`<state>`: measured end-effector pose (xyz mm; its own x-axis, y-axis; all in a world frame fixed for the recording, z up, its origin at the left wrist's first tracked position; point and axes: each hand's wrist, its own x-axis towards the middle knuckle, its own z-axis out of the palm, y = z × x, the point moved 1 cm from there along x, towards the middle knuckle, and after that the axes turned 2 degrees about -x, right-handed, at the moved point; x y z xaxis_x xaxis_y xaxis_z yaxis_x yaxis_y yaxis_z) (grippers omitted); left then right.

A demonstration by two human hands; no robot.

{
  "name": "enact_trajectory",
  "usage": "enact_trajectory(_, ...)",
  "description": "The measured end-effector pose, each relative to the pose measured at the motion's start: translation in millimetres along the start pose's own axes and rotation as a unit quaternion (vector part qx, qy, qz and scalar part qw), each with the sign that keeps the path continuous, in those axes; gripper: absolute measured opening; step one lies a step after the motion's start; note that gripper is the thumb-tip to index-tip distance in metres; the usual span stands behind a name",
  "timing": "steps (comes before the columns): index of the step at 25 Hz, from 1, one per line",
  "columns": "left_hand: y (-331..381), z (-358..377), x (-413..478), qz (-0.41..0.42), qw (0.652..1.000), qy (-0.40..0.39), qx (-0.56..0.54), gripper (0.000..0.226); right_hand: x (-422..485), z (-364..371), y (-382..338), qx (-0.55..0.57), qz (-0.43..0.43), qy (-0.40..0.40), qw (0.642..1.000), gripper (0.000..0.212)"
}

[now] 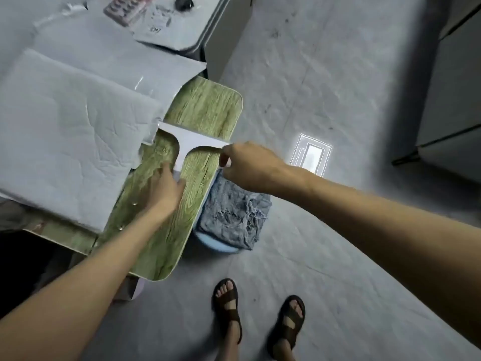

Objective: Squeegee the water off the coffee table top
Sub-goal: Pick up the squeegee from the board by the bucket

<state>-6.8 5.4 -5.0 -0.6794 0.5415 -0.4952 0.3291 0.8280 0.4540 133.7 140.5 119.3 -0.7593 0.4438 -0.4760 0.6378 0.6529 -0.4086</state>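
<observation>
We have the white T-shaped squeegee (186,144) lying across the wood-grain tabletop (205,105), blade toward the far end. Our left hand (164,188) closes its fingers around the stem; our right hand (247,165) pinches the blade's end at the table edge. It looks light and stiff, the wet surface likely slippery, so the stem seems the best hold.

A white T-shaped squeegee (188,144) lies blade-down across the green wood-grain bench top (205,108), its blade reaching the right edge; water beads (134,204) sit on the near left part
</observation>
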Motion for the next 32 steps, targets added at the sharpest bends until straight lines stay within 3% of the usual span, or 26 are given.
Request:
enact_trajectory(3, -18, 26, 37, -0.018, 0.996, 0.056, 0.071, 0.036, 21, 33, 18, -0.009, -0.001, -0.023, 1.000, 0.022)
enact_trajectory(6, -22, 32, 51, -0.012, 0.989, 0.064, 0.133, 0.026, 23, 50, 32, 0.017, 0.006, -0.040, 0.999, 0.027)
enact_trajectory(9, -7, 20, 51, -0.015, 0.994, -0.011, 0.104, 0.024, 16, 45, 42, 0.040, 0.019, -0.028, 0.999, 0.025)
enact_trajectory(11, 21, 11, 39, -0.022, 0.995, -0.094, 0.011, 0.024, 1, 29, 49, 0.051, 0.041, -0.022, 0.998, 0.024)
enact_trajectory(14, 87, -15, -10, -0.008, 0.971, -0.187, -0.146, 0.013, -34, -15, 55, 0.089, 0.069, 0.003, 0.994, 0.027)
enact_trajectory(17, 172, -52, -67, 0.009, 0.941, -0.248, -0.232, 0.010, -86, -77, 55, 0.142, 0.083, 0.020, 0.986, 0.035)
enact_trajectory(21, 298, -104, -137, 0.044, 0.917, -0.281, -0.280, 0.009, -168, -169, 62, 0.249, 0.110, 0.048, 0.961, 0.052)
enact_trajectory(24, 393, -128, -184, 0.084, 0.907, -0.282, -0.300, 0.015, -227, -242, 81, 0.309, 0.114, 0.074, 0.941, 0.053)
enact_trajectory(29, 535, -130, -234, 0.151, 0.891, -0.291, -0.314, 0.018, -295, -363, 142, 0.248, 0.078, 0.160, 0.952, 0.029)
enact_trajectory(32, 618, -118, -248, 0.157, 0.884, -0.303, -0.320, 0.022, -322, -432, 191, 0.207, 0.092, 0.161, 0.960, 0.029)
